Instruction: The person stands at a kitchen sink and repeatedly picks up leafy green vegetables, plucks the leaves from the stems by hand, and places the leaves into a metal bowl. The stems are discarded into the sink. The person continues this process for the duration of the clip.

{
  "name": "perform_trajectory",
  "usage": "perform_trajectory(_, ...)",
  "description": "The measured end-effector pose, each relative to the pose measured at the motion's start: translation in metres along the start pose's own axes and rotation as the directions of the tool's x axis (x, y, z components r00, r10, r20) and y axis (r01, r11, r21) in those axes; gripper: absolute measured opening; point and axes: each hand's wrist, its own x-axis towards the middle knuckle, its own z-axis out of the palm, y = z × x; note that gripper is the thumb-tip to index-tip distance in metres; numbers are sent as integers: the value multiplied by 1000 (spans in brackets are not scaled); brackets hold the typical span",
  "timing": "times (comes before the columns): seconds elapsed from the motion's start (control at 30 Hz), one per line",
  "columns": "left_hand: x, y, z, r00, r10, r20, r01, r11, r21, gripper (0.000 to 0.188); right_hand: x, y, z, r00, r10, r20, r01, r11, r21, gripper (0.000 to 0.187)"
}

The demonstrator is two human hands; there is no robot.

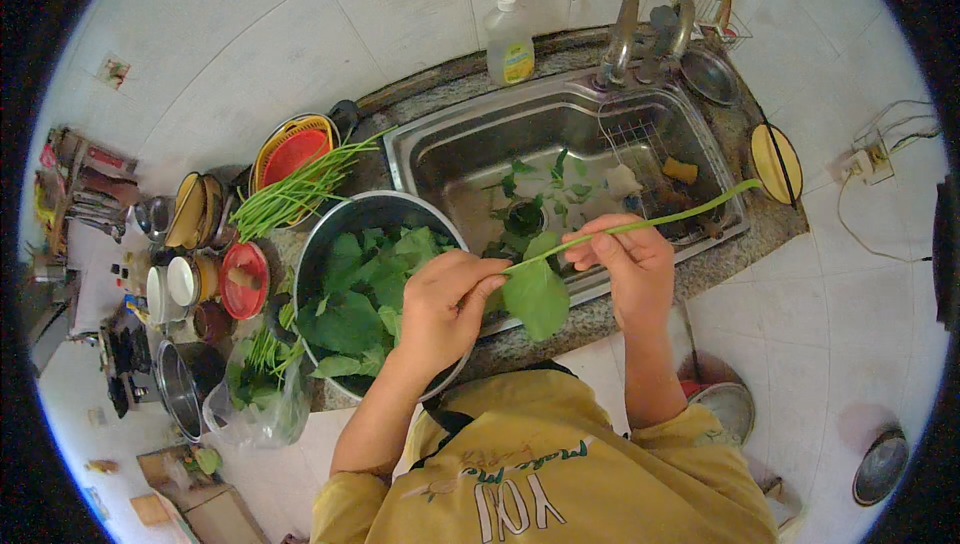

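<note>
"What do you have around the sink (455, 149)?"

"From my end I see loose leaves (560, 184) and a wire rack (630, 134) inside it, with a yellow sponge-like block (681, 170) by the rack. Just left of the sink stands a deep pot (383, 208) heaped with green leaves; farther left and back, a bundle of green stems (300, 184) lies over a red and yellow basket. Behind the sink I get a pale bottle (511, 44), and at its back right the faucet (622, 39)."

"Anything blocking your view?"

"The left hand (445, 309) covers part of the pot's right side, and the right hand (635, 269) hides some of the sink's near rim."

"And the piece being worked on?"

"One leafy stem (690, 212), held up over the near side of the sink. It's long, slim and light green, with a broad, darker green leaf (537, 299) hanging down between the hands."

"How are the hands set?"

"I read the left one as pinching the leafy end between thumb and fingers, and the right one as gripping the stem farther along."

"Which way does it point?"

"Its long axis slants from the sink's near left toward its right side. The bare end, bending slightly, reaches the right rim in my view, near a round yellow lid (776, 164)."
</note>
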Motion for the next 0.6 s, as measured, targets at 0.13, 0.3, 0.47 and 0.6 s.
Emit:
perform_trajectory(0.13,11,5,0,998,42,38,-41,999,-36,19,-5,-5,7,999,-21,-31,20,999,-34,12)
perform_trajectory(0.3,11,12,9,1000,7,24,-6,999,-49,17,-11,-6,13,988,-153,5,153,981,-119,13)
perform_trajectory(0.47,10,12,12,994,-103,30,107,976,-191,13,-12,-10,14,990,-140,30,142,987,-77,11)
perform_trajectory(0.6,6,8,14,984,-158,80,175,935,-310,11,-14,-10,15,993,-117,21,118,991,-66,12)
